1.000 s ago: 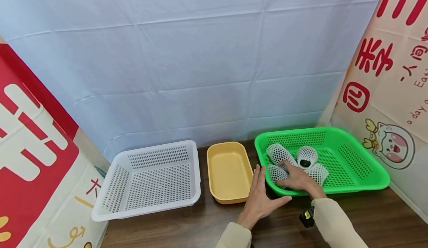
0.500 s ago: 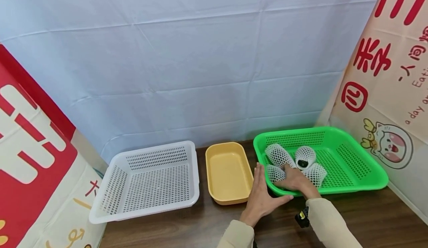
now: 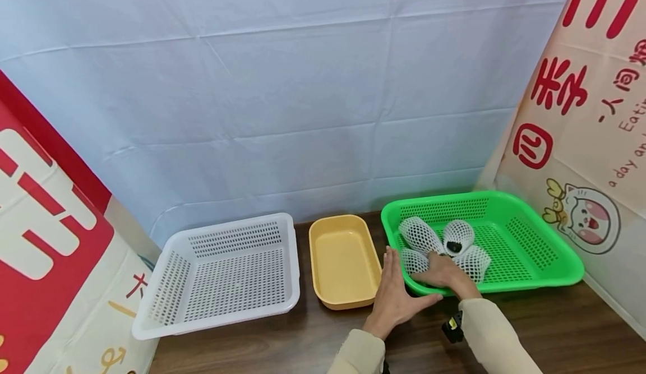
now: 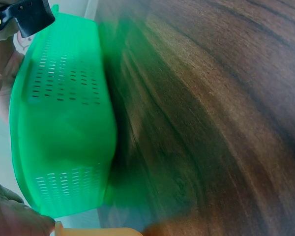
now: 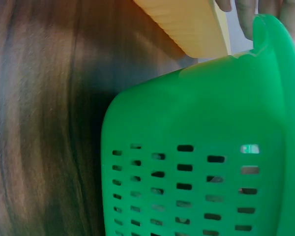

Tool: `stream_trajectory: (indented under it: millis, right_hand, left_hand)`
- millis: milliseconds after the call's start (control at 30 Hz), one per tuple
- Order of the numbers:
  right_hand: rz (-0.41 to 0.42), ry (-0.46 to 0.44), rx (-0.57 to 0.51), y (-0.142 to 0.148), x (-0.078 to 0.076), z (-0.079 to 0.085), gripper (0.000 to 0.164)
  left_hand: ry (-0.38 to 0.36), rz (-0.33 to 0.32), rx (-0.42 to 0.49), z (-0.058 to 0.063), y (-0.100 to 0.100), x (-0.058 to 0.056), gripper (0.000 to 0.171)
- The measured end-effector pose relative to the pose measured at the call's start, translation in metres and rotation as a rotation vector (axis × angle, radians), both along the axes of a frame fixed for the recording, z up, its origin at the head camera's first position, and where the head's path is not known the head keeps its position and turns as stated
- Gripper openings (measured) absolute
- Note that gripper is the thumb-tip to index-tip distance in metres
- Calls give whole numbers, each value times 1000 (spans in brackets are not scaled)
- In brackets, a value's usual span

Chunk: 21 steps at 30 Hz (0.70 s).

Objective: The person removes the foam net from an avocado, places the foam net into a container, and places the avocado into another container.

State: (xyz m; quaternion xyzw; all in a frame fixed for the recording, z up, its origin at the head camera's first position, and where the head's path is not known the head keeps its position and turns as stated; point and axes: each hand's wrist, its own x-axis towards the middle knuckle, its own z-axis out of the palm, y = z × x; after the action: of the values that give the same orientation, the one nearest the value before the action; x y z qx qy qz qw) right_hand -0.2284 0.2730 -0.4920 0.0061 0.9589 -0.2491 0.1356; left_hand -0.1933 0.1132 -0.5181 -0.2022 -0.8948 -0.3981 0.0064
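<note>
Left banner: red and white printed cloth (image 3: 45, 222), hanging along the left edge of the worktop (image 3: 237, 351).
White basket: perforated white basket (image 3: 232, 278) by the worktop's left edge, its back rim near the pale blue cloth (image 3: 282, 105) at the back edge.
Yellow tray: yellow tray (image 3: 345, 262) toward the back edge, between the two baskets.
Left hand: left hand (image 3: 393, 298) at the front-left corner of the green basket, fingers straight, thumb spread wide; grasping nothing. Contact with the rim cannot be told.
Green basket: perforated green basket (image 3: 510, 256) near the worktop's back-right corner.
Net-wrapped pieces: four white net-wrapped pieces (image 3: 421, 235) grouped in its left half; the rear one of the right pair shows a dark spot at its near end.
Right hand: right hand (image 3: 444, 273) inside the front-left corner of the green basket, among the pieces. Fingertips hidden; grip cannot be told.
Right wrist: black device (image 3: 452, 329) beside the cream sleeve (image 3: 497, 335).
Right banner: cloth with red characters and a cat drawing (image 3: 590, 217), along the right edge.
</note>
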Motion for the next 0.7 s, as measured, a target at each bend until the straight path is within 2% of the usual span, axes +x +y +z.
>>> stream_trajectory:
  millis: [233,533,700]
  right_hand:
    - [7,44,-1,0,-1,-2,90]
    - [1,61,-20,-1,0,-2,87]
    - [-18,74,-49,-1,1,1,86]
  left_hand:
    - [-20,6,11,-2,1,-2,110]
    - [6,11,23,-3,2,-3,106]
    - [-5,14,27,-2,2,-3,107]
